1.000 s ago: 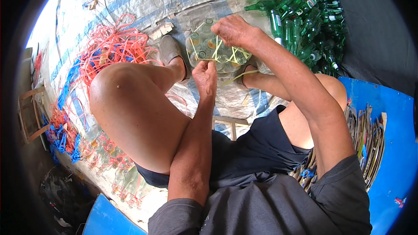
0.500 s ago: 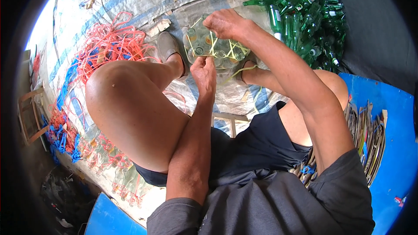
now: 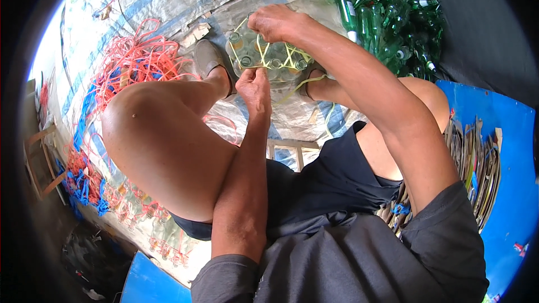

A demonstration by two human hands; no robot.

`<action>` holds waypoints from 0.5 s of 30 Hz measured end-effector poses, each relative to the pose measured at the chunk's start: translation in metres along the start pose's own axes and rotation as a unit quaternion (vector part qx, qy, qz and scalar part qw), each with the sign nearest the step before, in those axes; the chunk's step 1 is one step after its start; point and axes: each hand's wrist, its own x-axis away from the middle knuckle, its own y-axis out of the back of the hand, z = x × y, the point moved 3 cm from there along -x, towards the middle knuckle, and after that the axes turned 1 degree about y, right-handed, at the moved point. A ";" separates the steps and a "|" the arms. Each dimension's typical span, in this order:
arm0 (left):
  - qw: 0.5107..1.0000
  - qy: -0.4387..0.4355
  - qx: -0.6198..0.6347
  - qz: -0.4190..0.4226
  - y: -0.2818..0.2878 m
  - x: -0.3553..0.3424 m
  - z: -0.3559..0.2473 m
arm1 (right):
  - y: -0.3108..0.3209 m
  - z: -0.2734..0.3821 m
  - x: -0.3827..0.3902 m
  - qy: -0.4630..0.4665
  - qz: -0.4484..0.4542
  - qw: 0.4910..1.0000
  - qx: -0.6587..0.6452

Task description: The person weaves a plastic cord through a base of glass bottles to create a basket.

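Black cloth shorts (image 3: 320,177): foreground, on the seated person.
Left hand (image 3: 255,88): fingers drawn together on the flat yellow plastic strap (image 3: 262,54), at the near edge of the clear bottles.
Clear glass bottles (image 3: 246,62): standing in a close group on the white-and-blue woven sheet (image 3: 289,126) between the grey shoes (image 3: 208,58), the strap laced in zigzags about their necks.
Right hand (image 3: 277,23): fingers closed round the strap, over the group's far side.
Green glass bottles (image 3: 365,22): heaped at far right, beyond the hands.
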 end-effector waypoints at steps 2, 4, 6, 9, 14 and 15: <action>1.000 0.005 -0.008 -0.009 0.003 -0.002 0.002 | 0.003 0.004 -0.001 0.001 -0.005 1.000 0.009; 1.000 0.005 0.004 -0.012 0.004 -0.002 0.002 | 0.007 0.008 -0.001 -0.026 0.038 0.999 -0.020; 1.000 0.005 0.015 -0.019 0.007 0.000 0.001 | 0.015 0.015 0.002 -0.041 0.063 0.996 -0.040; 0.999 0.032 0.009 -0.023 0.007 0.003 0.000 | 0.012 0.005 0.002 -0.100 0.121 0.981 -0.116; 0.998 0.044 -0.023 -0.035 0.014 0.001 -0.001 | -0.005 -0.009 0.009 -0.171 0.134 0.948 -0.234; 0.998 0.044 -0.024 -0.035 0.016 0.001 0.000 | -0.004 -0.009 0.013 -0.171 0.121 0.944 -0.253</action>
